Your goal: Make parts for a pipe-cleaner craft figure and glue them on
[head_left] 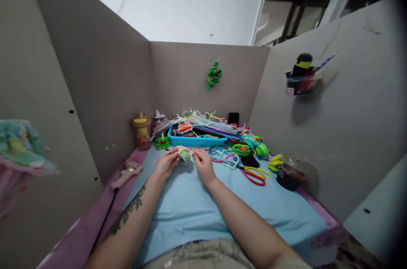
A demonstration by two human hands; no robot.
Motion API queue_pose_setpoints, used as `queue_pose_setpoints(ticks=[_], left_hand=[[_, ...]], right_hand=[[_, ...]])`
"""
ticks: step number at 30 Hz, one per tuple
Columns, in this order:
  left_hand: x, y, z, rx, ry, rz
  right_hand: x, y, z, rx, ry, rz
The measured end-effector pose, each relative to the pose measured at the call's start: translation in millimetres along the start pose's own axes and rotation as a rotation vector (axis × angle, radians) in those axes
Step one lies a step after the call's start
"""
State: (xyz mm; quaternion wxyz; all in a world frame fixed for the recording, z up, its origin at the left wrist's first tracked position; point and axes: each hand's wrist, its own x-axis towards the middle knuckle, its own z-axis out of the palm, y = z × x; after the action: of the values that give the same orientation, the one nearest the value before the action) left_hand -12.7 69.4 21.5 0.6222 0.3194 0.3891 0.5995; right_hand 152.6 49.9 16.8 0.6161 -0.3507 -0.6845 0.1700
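Over the blue cloth, my left hand (167, 163) grips a small round piece made of pipe cleaners (183, 156) in pale yellow, green and blue. Its fingers and thumb are closed on the left side of it. My right hand (203, 165) pinches at the right edge of the same piece; the tip held there is whitish and too small to make out well. Just beyond both hands stands a light-blue tray (199, 141) with pipe-cleaner pieces in it. A green pipe-cleaner figure (162, 142) sits to the left of the tray.
Bundled pipe cleaners (211, 124) lie across the tray. Scissors (254, 177) with red and yellow handles rest at right, near a dark phone-like slab (249, 161). A pink glue gun (126, 175) with a cord is at left, beside a lidded cup (141, 132). Grey panels enclose the table.
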Motion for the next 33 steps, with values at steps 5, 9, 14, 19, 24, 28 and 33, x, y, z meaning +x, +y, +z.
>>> queue_pose_setpoints(ticks=[5, 9, 14, 19, 24, 28, 33], left_hand=[[-4, -6, 4.3, 0.04, -0.042, 0.085], [-7, -9, 8.2, 0.057, -0.072, 0.116], [-15, -7, 13.6, 0.133, -0.141, 0.144], [-17, -1, 12.2, 0.118, -0.222, 0.067], [-16, 2, 9.5, 0.047, -0.19, 0.042], [-18, 3, 12.2, -0.002, -0.154, 0.029], [-20, 3, 13.7, -0.037, -0.171, 0.004]], right_hand=[[-4, 4, 8, -0.066, -0.033, 0.026], [-7, 14, 15, -0.076, -0.065, 0.054], [-9, 18, 16, -0.081, -0.112, 0.028], [-10, 11, 13, -0.123, -0.111, -0.024], [-9, 5, 10, -0.113, -0.065, -0.035], [-9, 4, 9, -0.135, -0.014, -0.028], [-8, 5, 9, -0.157, 0.013, -0.001]])
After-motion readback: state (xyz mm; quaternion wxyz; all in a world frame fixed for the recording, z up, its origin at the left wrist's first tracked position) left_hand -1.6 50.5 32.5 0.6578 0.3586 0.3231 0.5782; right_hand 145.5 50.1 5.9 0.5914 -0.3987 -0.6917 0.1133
